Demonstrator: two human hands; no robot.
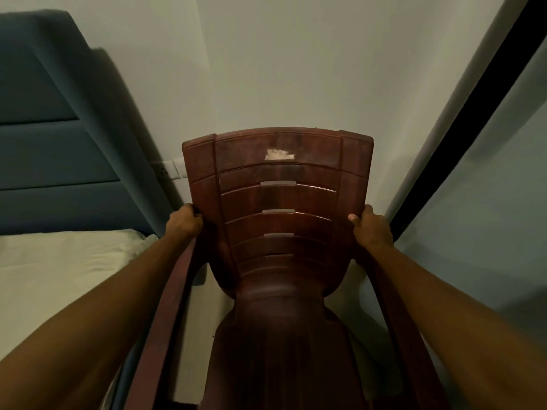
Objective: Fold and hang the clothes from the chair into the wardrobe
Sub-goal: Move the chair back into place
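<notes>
Both forearms reach forward from the bottom corners of the view, nearly straight, converging toward the centre. At about nine o'clock of the chair back the left hand (184,221) is clamped on the edge, fingers curled behind it and thumb over the front. At three o'clock the right hand (371,229) mirrors it, thumb lying on the front face, the other fingers hidden behind the rim.

What they hold is the brown plastic chair (278,202), its slatted back tilted toward the wall (325,69), armrests running down under both forearms. No clothes show on the back or on the visible strip of seat; whether any lie lower cannot be told.

By my reading the garments are off the chair and it is being shifted or set in place, near the close of the task. Next it needs lowering evenly with both grips kept until the legs are down.

At nine o'clock lies the bed (59,276) with its blue headboard (50,113); at two o'clock a dark-edged panel (461,119), possibly the wardrobe.
</notes>
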